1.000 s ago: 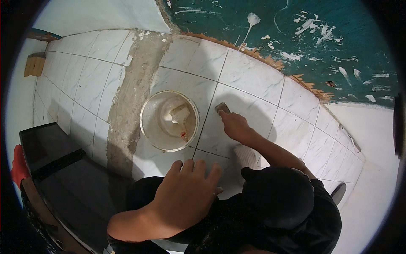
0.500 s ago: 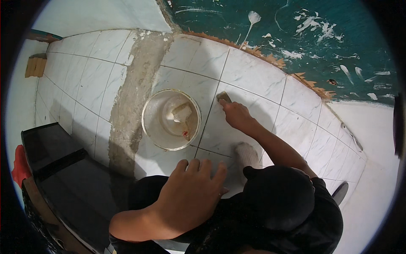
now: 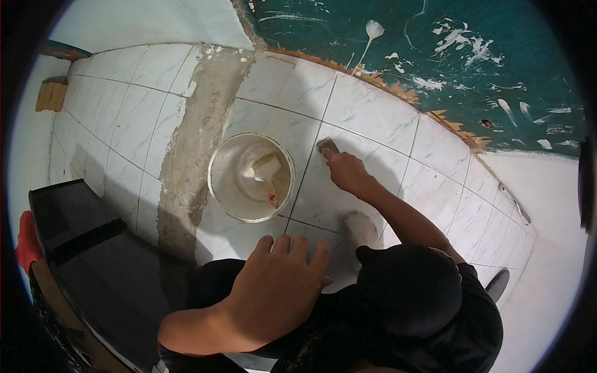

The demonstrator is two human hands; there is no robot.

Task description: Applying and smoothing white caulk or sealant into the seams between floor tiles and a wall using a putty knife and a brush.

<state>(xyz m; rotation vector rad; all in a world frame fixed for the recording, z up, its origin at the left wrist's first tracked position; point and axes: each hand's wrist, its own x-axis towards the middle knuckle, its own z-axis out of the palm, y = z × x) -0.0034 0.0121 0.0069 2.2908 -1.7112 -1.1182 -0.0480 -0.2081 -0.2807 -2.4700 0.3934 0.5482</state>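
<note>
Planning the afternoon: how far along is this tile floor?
Tiles are laid. The right hand presses a small pad on a joint beside the bucket; the left hand rests on a knee. Left: a bare cement strip.

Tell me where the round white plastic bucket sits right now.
In the head view the round white plastic bucket stands on the white marble-look floor tiles, left of centre, between the bare grey cement strip and the right hand.

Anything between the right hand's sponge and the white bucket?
Nothing visible. The right hand presses the small sponge on the tile joint, and the white bucket stands just left of it on bare tile. The left hand rests nearer the person, out of that path.
</note>
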